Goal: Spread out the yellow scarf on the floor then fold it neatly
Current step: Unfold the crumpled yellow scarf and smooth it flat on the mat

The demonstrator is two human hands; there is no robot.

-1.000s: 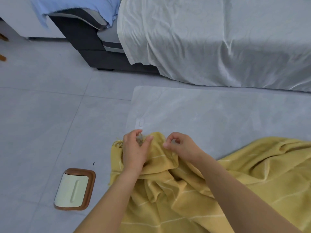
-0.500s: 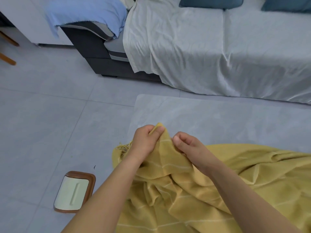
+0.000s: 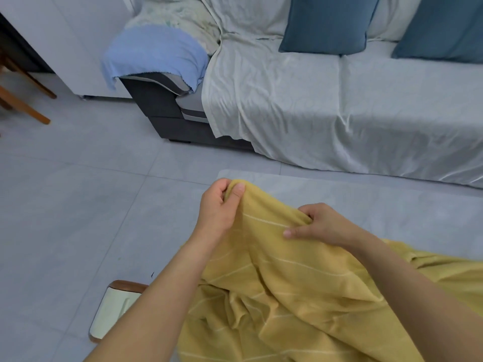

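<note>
Chair legs (image 3: pixel 24 103): brown wooden legs are seen at the far left edge, standing on the floor.
Floor (image 3: pixel 65 205): pale grey tiles with thin joints are laid across the left half of the view.
Flat cream object (image 3: pixel 111 314): a cream piece with a brown rim is set on the floor at lower left, partly hidden by the left forearm; what it is cannot be told.
Blue cloth (image 3: pixel 154 58): it is draped over the arm of the sofa.
Sofa (image 3: pixel 162 111): a dark base is shown at its left end; the rest is covered.
Left hand (image 3: pixel 218 207): an upper corner of the yellow scarf is pinched between thumb and curled fingers and held up off the floor.
Yellow scarf (image 3: pixel 287 283): yellow cloth with thin pale stripes is stretched between both hands at its top edge; below them it is heaped in crumpled folds over the mat and floor, running out at the bottom and right edges.
Right hand (image 3: pixel 321 226): the scarf's top edge is gripped by curled fingers, with the thumb laid along the cloth, pointing toward the left hand.
Mat (image 3: pixel 379 205): a pale grey mat is spread in front of the sofa, under the scarf.
Grey sheet (image 3: pixel 326 108): a wrinkled sheet is thrown over the sofa seat, hanging down to the floor.
Cushions (image 3: pixel 326 22): two dark blue cushions are propped against the sofa back.
</note>
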